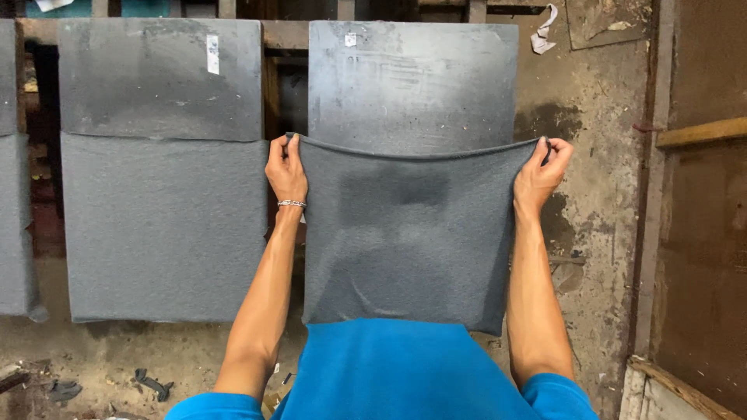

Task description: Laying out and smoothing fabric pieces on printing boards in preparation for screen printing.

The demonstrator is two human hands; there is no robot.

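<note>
Grey felt sheet (405, 241): we pinch its top corners, left hand (285, 169) and right hand (539, 173) each closed on it, over the dark slab (412, 82); uneven pull could lay it crooked or wrinkled.

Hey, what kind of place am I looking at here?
Probably a small workshop or factory floor. Both hands, left hand and right hand, hold up a grey felt sheet over a dark board; another felt-covered board lies beside it on a stained concrete floor strewn with scraps.
</note>
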